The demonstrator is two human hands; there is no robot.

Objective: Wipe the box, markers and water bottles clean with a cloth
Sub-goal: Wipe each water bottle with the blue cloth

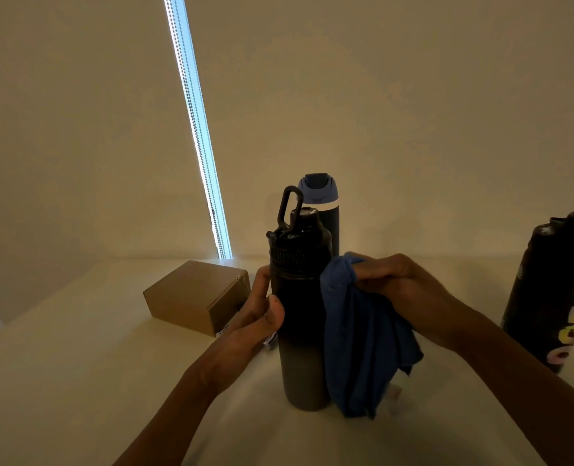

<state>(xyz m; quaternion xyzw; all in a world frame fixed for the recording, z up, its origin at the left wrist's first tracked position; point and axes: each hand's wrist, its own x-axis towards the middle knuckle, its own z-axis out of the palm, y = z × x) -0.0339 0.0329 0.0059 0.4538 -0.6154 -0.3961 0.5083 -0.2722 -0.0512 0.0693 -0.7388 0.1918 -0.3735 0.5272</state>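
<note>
Steadying the bottle [300,314] upright on the bench [77,381] with the left hand [252,326], fingers [262,280] curled round it, to press the blue cloth [356,348], bunched in gripping right hand [400,285] fingers [373,274], against its side.

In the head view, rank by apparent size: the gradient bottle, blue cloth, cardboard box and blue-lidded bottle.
Largest: gradient bottle and blue cloth, too alike to split.
Then: cardboard box.
Smallest: blue-lidded bottle, though it is farther back and partly hidden, so only as seen.
</note>
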